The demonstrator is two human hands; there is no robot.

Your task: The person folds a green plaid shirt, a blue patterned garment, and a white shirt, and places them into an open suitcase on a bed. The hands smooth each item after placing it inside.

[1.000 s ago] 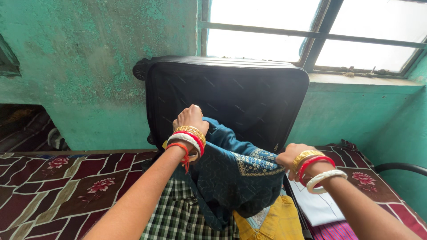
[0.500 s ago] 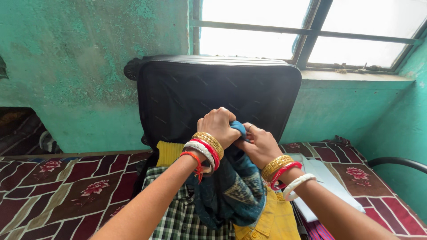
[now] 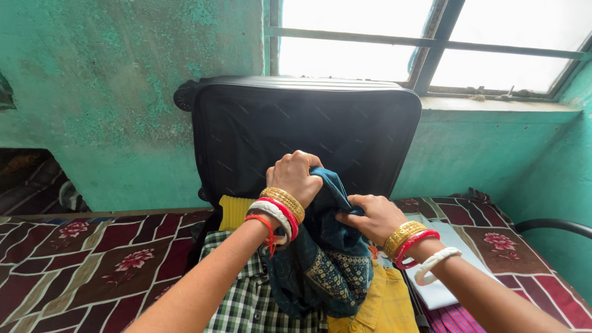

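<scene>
The dark teal embroidered cloth [image 3: 327,265] hides much of what lies beneath it, and its top edge disappears inside the closed fingers of the left hand [image 3: 295,176] and right hand [image 3: 372,216]. The green-and-white checked shirt [image 3: 246,302] and the mustard yellow garment [image 3: 376,308] are both cut off by the bottom edge. The lower half of the black soft-lined suitcase [image 3: 308,129] is covered by clothes and arms. A ribbed yellow fabric piece [image 3: 235,211] shows only a corner. The curved black metal bar [image 3: 555,226] runs off the right edge. Beyond the barred window [image 3: 431,37] everything is washed out white.
</scene>
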